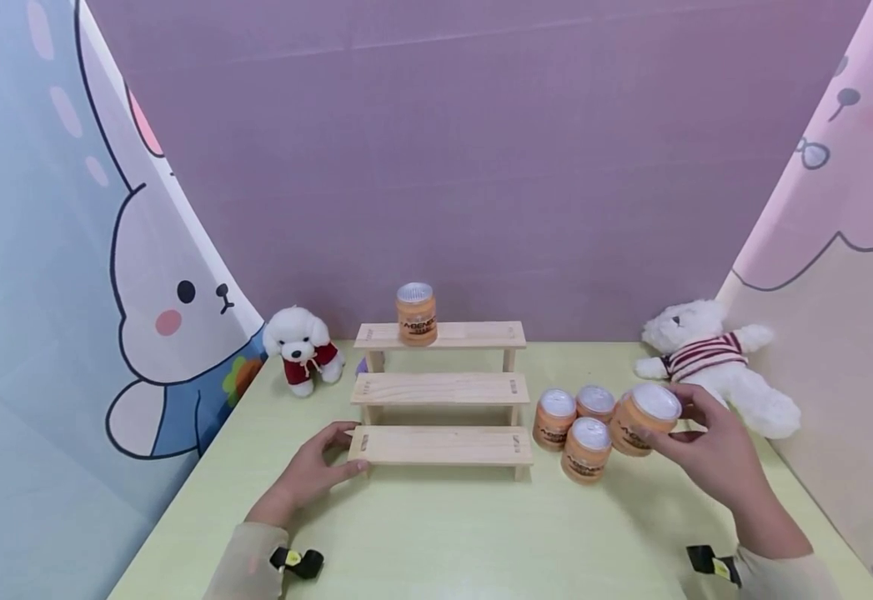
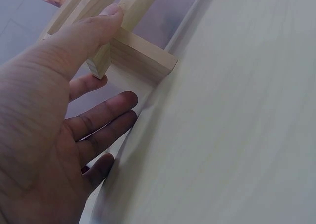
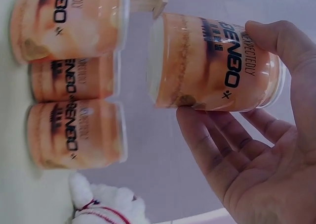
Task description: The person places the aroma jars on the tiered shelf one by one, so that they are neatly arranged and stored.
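Note:
My right hand holds an orange can with a silvery top between thumb and fingers, raised above the table in the right wrist view. Three matching cans stand upright in a cluster just left of it. At the other side, my left hand pinches the left end of the lowest step of a three-tier wooden shelf. Its thumb lies over the board and the index finger is behind the end, the other fingers loosely spread. Another orange can stands on the top step, left of the middle.
A white plush dog in a red top sits at the back left of the pale table. At the right, a white plush bear in a striped top lies back near the wall. A purple curtain closes off the rear.

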`<state>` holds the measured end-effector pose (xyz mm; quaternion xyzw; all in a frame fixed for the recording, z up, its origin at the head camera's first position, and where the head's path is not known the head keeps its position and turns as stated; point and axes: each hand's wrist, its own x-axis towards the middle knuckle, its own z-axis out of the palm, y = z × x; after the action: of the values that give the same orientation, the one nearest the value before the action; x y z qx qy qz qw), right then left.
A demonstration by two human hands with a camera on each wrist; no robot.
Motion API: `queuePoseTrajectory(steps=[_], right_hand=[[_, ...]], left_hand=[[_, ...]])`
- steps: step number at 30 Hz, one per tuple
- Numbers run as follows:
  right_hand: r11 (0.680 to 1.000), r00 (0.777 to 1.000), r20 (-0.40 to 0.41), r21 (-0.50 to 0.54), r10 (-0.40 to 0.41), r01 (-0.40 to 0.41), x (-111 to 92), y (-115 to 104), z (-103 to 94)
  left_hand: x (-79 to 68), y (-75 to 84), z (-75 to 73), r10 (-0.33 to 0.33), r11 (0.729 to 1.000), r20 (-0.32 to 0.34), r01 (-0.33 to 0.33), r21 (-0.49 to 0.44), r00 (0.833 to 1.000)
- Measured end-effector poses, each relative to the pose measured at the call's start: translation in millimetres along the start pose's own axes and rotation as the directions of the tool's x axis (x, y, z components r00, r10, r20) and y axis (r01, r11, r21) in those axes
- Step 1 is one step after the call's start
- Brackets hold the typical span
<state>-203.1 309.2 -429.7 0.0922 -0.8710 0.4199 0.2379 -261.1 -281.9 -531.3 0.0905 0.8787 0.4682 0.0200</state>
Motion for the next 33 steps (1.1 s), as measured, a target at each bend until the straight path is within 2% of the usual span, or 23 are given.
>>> queuePoseTrajectory(steps=[8, 12, 33], right_hand=[[0.999, 0.999, 0.001, 0.039, -0.032, 0.032, 12.5, -19.6, 3.3], [0.999, 1.000, -0.004, 0.027, -0.030, 0.030, 18.1, -28.2, 5.8], [0.995, 0.997, 0.017, 0.066, -0.070, 0.069, 56.2, -60.9, 22.2]], left_hand=[[-1.6, 0.0, 0.3, -0.007, 1.000, -0.002, 0.007, 0.006, 1.000], [-1.8, -1.3, 0.7, -0.005, 1.000, -0.004, 0.006, 0.008, 1.000], [-0.6, 0.5, 0.3, 0.008, 1.000, 0.003, -0.008, -0.005, 1.000]])
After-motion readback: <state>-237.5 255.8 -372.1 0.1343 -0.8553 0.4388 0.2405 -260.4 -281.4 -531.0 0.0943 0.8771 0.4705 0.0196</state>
